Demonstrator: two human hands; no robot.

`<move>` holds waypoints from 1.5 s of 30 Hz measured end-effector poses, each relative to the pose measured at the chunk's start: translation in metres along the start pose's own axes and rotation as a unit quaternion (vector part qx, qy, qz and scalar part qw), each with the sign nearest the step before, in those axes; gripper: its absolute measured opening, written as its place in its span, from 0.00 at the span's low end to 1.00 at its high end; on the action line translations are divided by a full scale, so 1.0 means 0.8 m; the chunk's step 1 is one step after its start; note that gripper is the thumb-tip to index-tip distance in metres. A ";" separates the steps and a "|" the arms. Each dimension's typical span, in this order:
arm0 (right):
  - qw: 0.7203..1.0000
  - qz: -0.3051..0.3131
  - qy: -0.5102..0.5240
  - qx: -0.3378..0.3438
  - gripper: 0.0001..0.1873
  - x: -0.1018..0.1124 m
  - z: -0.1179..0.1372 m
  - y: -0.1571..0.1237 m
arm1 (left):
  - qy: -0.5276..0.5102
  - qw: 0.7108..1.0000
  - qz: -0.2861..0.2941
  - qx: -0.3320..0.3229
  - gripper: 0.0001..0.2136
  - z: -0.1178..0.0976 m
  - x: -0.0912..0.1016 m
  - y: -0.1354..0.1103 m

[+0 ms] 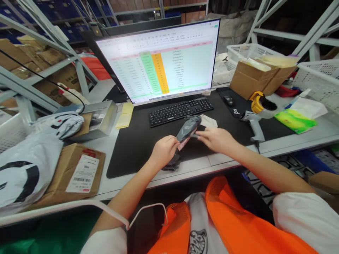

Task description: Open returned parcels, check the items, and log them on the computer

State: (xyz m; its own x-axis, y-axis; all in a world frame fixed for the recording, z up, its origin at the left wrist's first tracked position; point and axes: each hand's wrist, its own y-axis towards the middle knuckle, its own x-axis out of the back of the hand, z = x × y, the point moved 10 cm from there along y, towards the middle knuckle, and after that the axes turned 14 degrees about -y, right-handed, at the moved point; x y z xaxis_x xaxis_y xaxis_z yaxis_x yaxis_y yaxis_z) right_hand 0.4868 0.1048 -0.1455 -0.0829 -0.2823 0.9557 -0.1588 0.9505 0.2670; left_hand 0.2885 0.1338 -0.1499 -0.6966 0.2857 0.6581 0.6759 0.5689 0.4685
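A dark item in clear plastic wrapping is between my two hands, just in front of the keyboard, with its lower end near the desk's front edge. My left hand pinches the near side of the wrapping. From the right, my right hand has its fingers closed at the item's other side, on what looks like a small edge of the wrapping. A white tag or paper lies behind my right fingers. What is inside the plastic cannot be made out.
The black keyboard stands below a monitor showing a spreadsheet. To the right are a mouse, a barcode scanner, a tape dispenser and a green packet. A labelled cardboard box and white bags crowd the left.
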 end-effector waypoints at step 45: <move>0.957 -0.168 0.165 0.167 0.15 -0.024 0.034 -0.002 | 0.171 0.953 0.006 0.251 0.13 0.104 0.010 0.081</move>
State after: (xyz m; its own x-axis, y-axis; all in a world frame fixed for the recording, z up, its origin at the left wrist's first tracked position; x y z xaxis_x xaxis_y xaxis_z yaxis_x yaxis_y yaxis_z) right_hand 0.4620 0.1053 -0.1677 0.3352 -0.4555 0.8247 -0.4329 0.7030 0.5642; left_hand 0.3068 0.2377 -0.1631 -0.5124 0.0755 0.8554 0.4239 0.8885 0.1755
